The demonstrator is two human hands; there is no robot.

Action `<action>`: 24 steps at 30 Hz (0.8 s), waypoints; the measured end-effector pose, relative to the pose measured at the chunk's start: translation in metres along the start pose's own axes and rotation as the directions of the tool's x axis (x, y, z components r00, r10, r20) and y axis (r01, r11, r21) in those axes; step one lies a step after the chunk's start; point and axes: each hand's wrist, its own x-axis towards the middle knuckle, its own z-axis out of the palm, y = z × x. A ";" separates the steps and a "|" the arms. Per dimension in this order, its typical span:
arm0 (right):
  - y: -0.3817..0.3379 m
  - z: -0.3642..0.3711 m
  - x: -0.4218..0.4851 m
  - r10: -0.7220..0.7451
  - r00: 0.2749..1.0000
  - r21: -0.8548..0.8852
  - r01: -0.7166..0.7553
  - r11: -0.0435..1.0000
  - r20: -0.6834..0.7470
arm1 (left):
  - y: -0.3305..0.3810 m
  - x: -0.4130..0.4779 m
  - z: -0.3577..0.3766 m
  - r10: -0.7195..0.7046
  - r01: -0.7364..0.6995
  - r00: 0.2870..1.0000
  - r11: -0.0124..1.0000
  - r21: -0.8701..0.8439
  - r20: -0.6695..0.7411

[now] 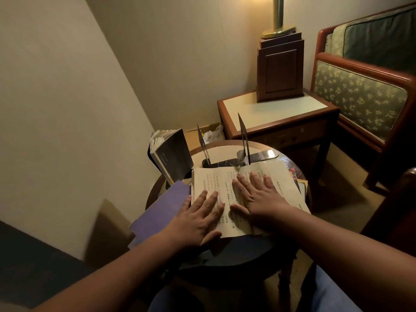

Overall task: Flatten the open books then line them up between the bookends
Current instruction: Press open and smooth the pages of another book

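Table [286,162], round, carries the open book [209,179] page-up at its middle, spine running away from the person toward the upright bookends [243,137] just behind. Left hand [200,213] and right hand [258,195] press flat on the pages, fingers straight and spread, gripping nothing.

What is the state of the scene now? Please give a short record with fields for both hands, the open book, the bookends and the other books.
left hand: flat, fingers straight, pressing the left page
right hand: flat, pressing across the middle fold and the right page
open book: face up on the round table, in front of the bookends
bookends: two, upright, apart; no book between them
dark book: standing tilted, left of the bookends
purple book: lying left of the open book
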 end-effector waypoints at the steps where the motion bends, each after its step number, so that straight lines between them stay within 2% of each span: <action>1: 0.000 0.000 0.000 0.000 1.000 0.001 0.000 1.000 -0.001 | -0.001 -0.003 0.002 0.006 -0.006 1.000 1.000 -0.006 -0.005; 4: 0.000 0.001 0.001 0.004 1.000 0.000 -0.004 1.000 -0.002 | -0.010 -0.004 0.003 -0.064 0.059 0.997 0.991 -0.119 -0.041; 7: 0.000 0.000 0.001 0.004 1.000 0.005 -0.004 1.000 0.000 | -0.025 0.011 0.006 -0.210 0.189 0.976 0.946 -0.262 -0.056; 10: 0.000 -0.001 -0.001 0.009 1.000 0.007 -0.010 1.000 0.004 | -0.037 0.029 0.002 -0.361 0.335 0.932 0.859 -0.387 0.005; 14: 0.000 0.000 0.000 0.020 1.000 0.008 -0.020 1.000 -0.002 | -0.040 0.049 -0.009 -0.420 0.397 0.906 0.809 -0.434 0.047; 19: -0.001 0.001 0.001 0.018 1.000 0.010 -0.018 1.000 -0.008 | -0.042 0.052 -0.017 -0.454 0.349 0.889 0.755 -0.556 -0.059; 24: 0.001 0.002 0.002 0.019 1.000 0.024 -0.018 1.000 -0.024 | -0.039 0.044 -0.030 -0.382 0.034 0.865 0.692 -0.721 -0.326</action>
